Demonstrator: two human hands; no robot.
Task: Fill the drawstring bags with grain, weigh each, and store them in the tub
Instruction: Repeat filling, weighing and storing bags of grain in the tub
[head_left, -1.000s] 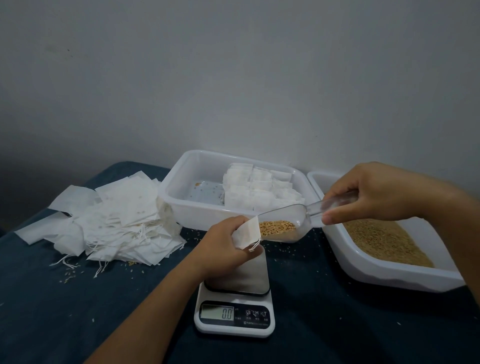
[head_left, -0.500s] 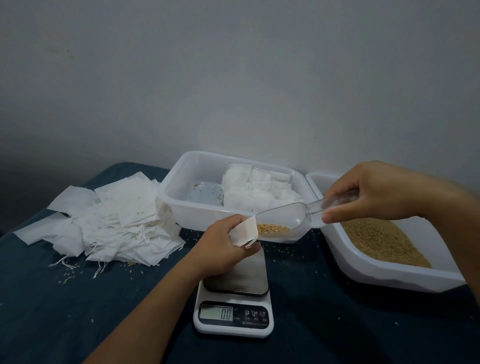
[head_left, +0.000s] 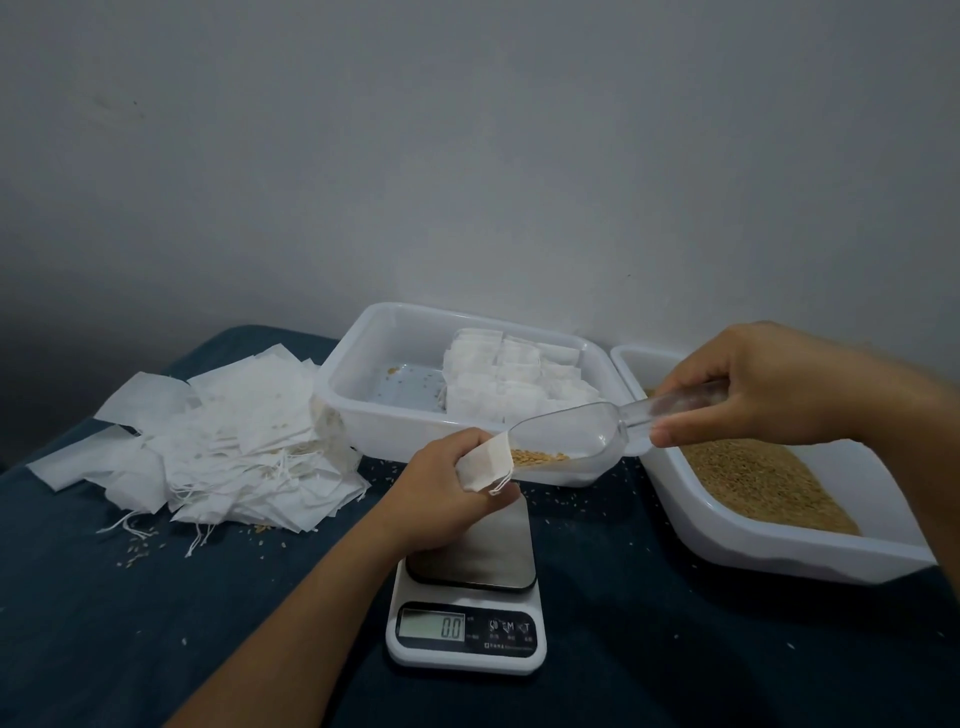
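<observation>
My left hand grips a small white drawstring bag with its mouth turned to the right, above the scale. My right hand holds the handle of a clear plastic scoop, tilted down to the left. The scoop's lip meets the bag's mouth, and a little golden grain lies at that lip. The scale's display reads 0.0 and its steel platform is bare. Behind stands the white storage tub with several filled bags stacked in its right half.
A heap of flat empty bags with loose strings lies at the left on the dark blue cloth. A white tray of grain stands at the right under my right hand. Stray grains dot the cloth. A grey wall rises close behind.
The scoop has tipped further toward the bag, and the grain in it has dwindled from a full pile to a thin line at the lip. My left hand has barely shifted.
</observation>
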